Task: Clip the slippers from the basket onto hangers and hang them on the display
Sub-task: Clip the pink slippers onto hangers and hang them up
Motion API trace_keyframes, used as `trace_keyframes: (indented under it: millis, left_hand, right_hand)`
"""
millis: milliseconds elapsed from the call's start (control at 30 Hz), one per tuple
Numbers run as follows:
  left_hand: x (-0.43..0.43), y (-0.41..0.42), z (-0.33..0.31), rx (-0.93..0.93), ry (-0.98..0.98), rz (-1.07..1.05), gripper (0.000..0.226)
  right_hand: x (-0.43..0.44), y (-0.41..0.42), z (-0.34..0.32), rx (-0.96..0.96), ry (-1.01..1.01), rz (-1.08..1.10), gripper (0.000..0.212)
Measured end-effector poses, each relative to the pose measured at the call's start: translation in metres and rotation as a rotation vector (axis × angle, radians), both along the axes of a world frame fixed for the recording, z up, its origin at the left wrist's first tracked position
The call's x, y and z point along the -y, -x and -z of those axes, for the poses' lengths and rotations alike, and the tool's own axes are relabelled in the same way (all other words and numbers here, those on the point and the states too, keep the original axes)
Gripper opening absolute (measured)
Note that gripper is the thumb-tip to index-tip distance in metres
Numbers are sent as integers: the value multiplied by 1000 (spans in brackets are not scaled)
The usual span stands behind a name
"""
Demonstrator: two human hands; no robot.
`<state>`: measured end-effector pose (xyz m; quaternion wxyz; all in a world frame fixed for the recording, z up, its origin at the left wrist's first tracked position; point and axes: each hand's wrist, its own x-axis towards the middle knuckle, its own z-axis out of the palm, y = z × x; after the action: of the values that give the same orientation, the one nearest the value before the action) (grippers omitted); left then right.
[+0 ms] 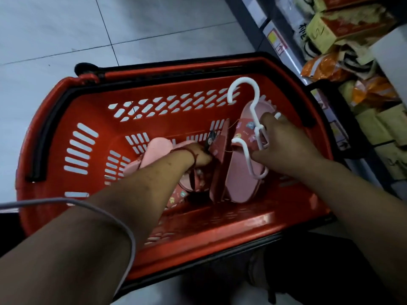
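A red plastic basket [72, 119] stands on the floor below me, with several pink slippers inside. My right hand [284, 148] grips a white plastic hanger [246, 86], whose hooks lie over a pink slipper [240, 179] with small cartoon prints on its strap. My left hand [198, 155] reaches deep into the basket and holds a second slipper [218, 164] standing on its edge beside the first. More pink slippers [154, 150] lie under my left wrist, partly hidden by my arm.
A store shelf [286, 51] runs along the right, stacked with boxes and orange packets [326, 67]. Grey tiled floor [66, 29] lies beyond the basket. A white cable [105, 214] crosses my left forearm. The basket's black handles [39, 150] lie folded down on its rim.
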<state>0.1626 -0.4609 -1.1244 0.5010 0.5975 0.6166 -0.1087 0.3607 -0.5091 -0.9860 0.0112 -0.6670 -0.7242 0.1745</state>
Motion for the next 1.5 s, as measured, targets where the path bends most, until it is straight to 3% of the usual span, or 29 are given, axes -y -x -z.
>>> trace_keyframes:
  millis: [67,133,200,267,333,500,667,800,867,1033,1133,1233,1300,1400,1500]
  left_hand:
    - [-4,-6,-4,-192,-148,131,50]
    - [-9,-12,-5,-271,-292,174,53]
    - [-13,-18,-7,-211,-291,257,43]
    - [-13,-22,-3,-160,-268,296,51]
    - [-12,-21,2,-118,-269,270,60]
    - [3,-10,6,25,-361,162,43]
    - [24,-13,-34,-26,-707,242,49]
    - [27,7,-87,-150,-1088,342,37]
    - [30,25,-108,-205,-1179,423,36]
    - [54,71,-129,-437,-1016,509,44]
    - [61,85,-128,-348,-858,303,29]
    - [62,91,-124,-228,-714,105,30]
    - [61,95,-121,-136,-585,-53,47]
    - [55,100,-122,-56,-473,-230,91]
    - [48,106,-132,-249,-488,-83,95]
  right_hand:
    - [1,0,0,8,2,15,42]
    - [2,0,0,17,1,20,42]
    - [2,0,0,11,-5,23,42]
    - [3,-1,1,-1,-8,27,42]
    - [4,-3,2,-17,-12,29,42]
    - [1,-7,2,-39,-19,33,44]
    - [0,-6,-6,-74,-31,21,43]
    - [-1,-1,-28,-171,-83,76,43]
    - [0,6,-36,-229,-59,61,45]
    - [8,35,-33,-243,-25,-44,43]
    - [8,46,-31,-249,-3,-76,43]
    - [6,51,-27,-189,-3,-109,47]
    - [5,53,-23,-157,3,-111,49]
    - [5,54,-14,-96,50,-126,48]
    - [3,51,-6,-67,61,-115,47]
